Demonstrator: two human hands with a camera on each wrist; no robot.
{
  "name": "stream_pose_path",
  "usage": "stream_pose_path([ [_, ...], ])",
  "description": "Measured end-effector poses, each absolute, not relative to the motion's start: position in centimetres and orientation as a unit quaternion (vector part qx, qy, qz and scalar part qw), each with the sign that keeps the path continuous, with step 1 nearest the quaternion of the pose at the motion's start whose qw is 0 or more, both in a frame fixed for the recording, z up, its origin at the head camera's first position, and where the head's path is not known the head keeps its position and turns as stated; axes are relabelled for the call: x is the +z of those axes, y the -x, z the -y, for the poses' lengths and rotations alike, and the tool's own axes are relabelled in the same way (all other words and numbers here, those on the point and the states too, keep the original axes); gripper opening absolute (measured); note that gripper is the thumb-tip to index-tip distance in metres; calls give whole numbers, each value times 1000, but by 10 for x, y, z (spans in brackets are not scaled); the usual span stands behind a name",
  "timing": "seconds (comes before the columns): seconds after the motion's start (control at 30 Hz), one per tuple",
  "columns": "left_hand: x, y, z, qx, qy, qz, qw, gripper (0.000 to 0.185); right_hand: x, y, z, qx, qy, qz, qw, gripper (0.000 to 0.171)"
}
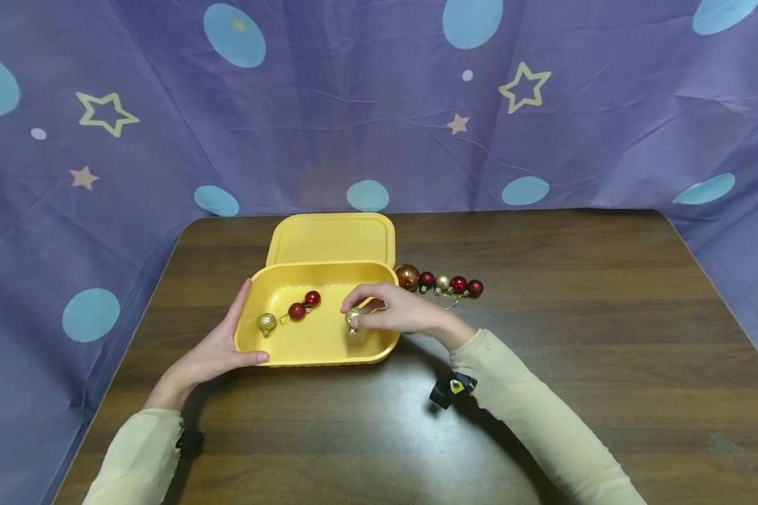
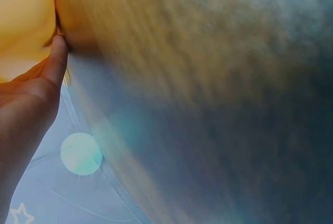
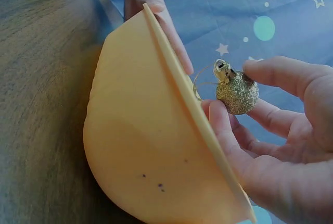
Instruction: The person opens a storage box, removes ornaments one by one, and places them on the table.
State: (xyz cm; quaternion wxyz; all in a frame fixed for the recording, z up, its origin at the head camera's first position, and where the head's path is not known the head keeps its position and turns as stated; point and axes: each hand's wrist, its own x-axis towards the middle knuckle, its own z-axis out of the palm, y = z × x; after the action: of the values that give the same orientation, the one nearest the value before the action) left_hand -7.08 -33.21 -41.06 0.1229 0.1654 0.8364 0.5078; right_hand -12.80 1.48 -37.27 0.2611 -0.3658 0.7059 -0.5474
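A purple backdrop cloth printed with pale stars and blue discs [image 1: 366, 105] hangs behind a dark brown wood-grain table [image 1: 606, 337], where a shallow yellow plastic tray [image 1: 318, 351] sits with its matching yellow lid [image 1: 331, 238] lying flat just behind it. The person's right hand [image 1: 394, 312] reaches over the tray's right end, its fingers [image 3: 270, 73] and thumb clamped on a small gold glitter bauble with a metal cap [image 3: 237, 92], held just above the tray floor. The left hand [image 1: 217, 347] steadies the tray's left wall, fingers straight along the rim and thumb pressed to the front edge.

Left of the pinching fingers, already in the tray, lie a second gold glitter bauble [image 1: 266, 322] and two glossy red baubles [image 1: 304, 305]. Beyond the right hand, on the bare table just beside the tray, runs a row of loose baubles, bronze, red and gold [image 1: 441, 282].

The risks look minor: the round, gritty ball could slip from a two-point pinch and roll; released from a height, it may bounce out over the low wall. Its thin hanging loop could snag a finger. The sleeve might sweep the loose row off the table.

No brand, label or legible writing shows anywhere.
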Motion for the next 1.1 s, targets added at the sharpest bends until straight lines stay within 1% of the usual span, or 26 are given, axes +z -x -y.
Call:
stream_pose_path([
  [0.17, -410, 70, 330, 510, -169, -835, 120, 123, -373, 125, -25, -565, 363, -695, 256, 28],
  [0.37, -409, 70, 330, 516, -172, -831, 120, 123, -372, 120, -37, -578, 364, -671, 290, 37],
  [0.47, -410, 70, 330, 521, -174, -827, 119, 123, -372, 119, -43, -580, 366, -668, 289, 40],
  [0.63, -410, 70, 331, 525, -174, -824, 120, 123, -373, 120, -54, -601, 356, -666, 261, 36],
  [0.87, -411, 70, 330, 526, -181, -822, 118, 123, -377, 126, -71, -605, 297, -705, 221, 33],
  [1.1, -411, 71, 331, 533, -181, -818, 120, 122, -379, 131, -87, -583, 236, -764, 146, 30],
])
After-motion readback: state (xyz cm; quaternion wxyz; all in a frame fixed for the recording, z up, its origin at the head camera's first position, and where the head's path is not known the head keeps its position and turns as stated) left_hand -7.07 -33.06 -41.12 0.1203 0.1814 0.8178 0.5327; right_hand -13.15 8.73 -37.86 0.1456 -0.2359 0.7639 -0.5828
